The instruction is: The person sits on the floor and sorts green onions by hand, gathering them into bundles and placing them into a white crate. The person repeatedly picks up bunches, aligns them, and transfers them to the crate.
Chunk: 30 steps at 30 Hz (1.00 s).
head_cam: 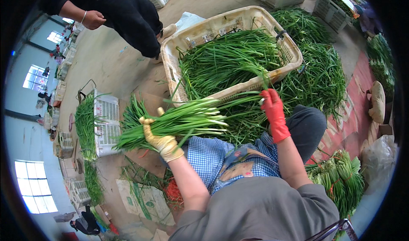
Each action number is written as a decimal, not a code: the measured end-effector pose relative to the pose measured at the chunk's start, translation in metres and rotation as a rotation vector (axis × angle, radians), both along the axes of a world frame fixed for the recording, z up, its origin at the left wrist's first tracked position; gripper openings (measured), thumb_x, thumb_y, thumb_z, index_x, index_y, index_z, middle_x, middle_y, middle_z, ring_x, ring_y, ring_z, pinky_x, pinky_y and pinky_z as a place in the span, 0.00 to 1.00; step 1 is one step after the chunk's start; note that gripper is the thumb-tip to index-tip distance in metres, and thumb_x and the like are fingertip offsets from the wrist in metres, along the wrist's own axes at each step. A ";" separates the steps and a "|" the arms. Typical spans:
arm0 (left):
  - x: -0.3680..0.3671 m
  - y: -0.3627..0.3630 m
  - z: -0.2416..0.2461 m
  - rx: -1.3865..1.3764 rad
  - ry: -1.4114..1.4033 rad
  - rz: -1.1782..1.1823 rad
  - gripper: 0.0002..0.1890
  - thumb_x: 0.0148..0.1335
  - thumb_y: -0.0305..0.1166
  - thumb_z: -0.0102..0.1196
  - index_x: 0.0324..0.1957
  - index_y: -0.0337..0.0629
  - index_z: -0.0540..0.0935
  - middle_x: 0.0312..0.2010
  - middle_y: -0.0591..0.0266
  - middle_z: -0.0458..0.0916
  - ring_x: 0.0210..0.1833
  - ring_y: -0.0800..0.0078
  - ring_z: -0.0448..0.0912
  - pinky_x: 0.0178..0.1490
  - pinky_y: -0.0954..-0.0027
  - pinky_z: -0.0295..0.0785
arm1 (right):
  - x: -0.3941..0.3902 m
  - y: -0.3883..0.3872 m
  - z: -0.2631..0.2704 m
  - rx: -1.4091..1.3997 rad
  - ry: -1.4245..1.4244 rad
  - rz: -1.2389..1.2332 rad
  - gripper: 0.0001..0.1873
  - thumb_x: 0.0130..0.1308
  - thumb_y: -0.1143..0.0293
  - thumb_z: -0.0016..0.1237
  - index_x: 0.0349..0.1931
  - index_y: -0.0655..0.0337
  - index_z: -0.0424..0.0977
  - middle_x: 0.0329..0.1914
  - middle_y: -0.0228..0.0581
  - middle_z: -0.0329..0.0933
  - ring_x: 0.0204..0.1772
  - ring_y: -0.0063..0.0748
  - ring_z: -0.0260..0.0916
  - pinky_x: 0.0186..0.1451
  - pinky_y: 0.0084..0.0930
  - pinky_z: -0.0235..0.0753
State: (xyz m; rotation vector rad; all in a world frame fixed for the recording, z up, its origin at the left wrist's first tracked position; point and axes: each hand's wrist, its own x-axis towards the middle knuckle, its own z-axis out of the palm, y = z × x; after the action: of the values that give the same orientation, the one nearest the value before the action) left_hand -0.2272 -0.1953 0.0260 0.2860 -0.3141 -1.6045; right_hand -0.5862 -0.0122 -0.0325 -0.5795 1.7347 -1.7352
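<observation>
My left hand (pixel 161 142), in a pale yellow glove, grips a thick bunch of garlic chives (pixel 188 118) above my lap. The pale stem ends point right and the green leaves trail left past my wrist. My right hand (pixel 275 118) wears a red rubber glove and pinches a few thin chive stalks (pixel 244 99) just off the crate's near corner. A small white bit shows at its fingertips; what it is I cannot tell. Beyond both hands stands a cream plastic crate (pixel 209 24), tilted in view, with loose chives (pixel 230 59) lying in it.
Loose greens (pixel 319 71) are heaped right of the crate. Tied chive bundles (pixel 338 180) lie by my right side. A white crate (pixel 107 123) stands at left, near flattened cardboard (pixel 143 199) and red ties (pixel 174 191). Another person (pixel 127 20) stands close behind the cream crate.
</observation>
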 end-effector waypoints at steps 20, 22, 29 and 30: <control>-0.012 0.009 0.036 -0.330 0.131 -0.245 0.21 0.71 0.39 0.53 0.63 0.48 0.77 0.48 0.73 0.85 0.60 0.65 0.78 0.82 0.47 0.47 | 0.050 -0.022 0.029 -0.180 -0.371 1.106 0.48 0.64 0.70 0.64 0.79 0.54 0.47 0.67 0.48 0.69 0.65 0.39 0.69 0.64 0.33 0.75; -0.012 0.008 0.033 -0.260 0.112 -0.137 0.10 0.72 0.33 0.50 0.50 0.45 0.78 0.33 0.72 0.81 0.44 0.71 0.80 0.76 0.53 0.60 | 0.052 -0.024 0.010 -0.115 -0.512 1.069 0.30 0.66 0.74 0.60 0.68 0.63 0.67 0.51 0.40 0.80 0.46 0.28 0.80 0.50 0.25 0.82; -0.009 0.008 0.034 -0.335 0.260 -0.204 0.05 0.67 0.23 0.52 0.39 0.49 0.75 0.24 0.76 0.69 0.31 0.80 0.70 0.70 0.62 0.66 | -0.002 -0.008 0.006 0.391 0.146 0.773 0.20 0.70 0.59 0.57 0.54 0.64 0.80 0.47 0.41 0.84 0.50 0.32 0.80 0.55 0.30 0.78; -0.013 0.011 0.033 -0.330 0.287 -0.234 0.06 0.67 0.23 0.53 0.40 0.50 0.75 0.24 0.76 0.69 0.31 0.81 0.70 0.70 0.62 0.65 | 0.004 -0.010 0.013 0.219 0.095 0.823 0.22 0.69 0.56 0.58 0.56 0.63 0.79 0.53 0.41 0.82 0.56 0.33 0.77 0.59 0.31 0.76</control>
State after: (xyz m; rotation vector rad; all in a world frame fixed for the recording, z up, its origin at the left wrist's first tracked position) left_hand -0.2401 -0.1841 0.0593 -0.2416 -0.3937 -1.7642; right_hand -0.5822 -0.0222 -0.0193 -1.0930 1.4127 -0.9408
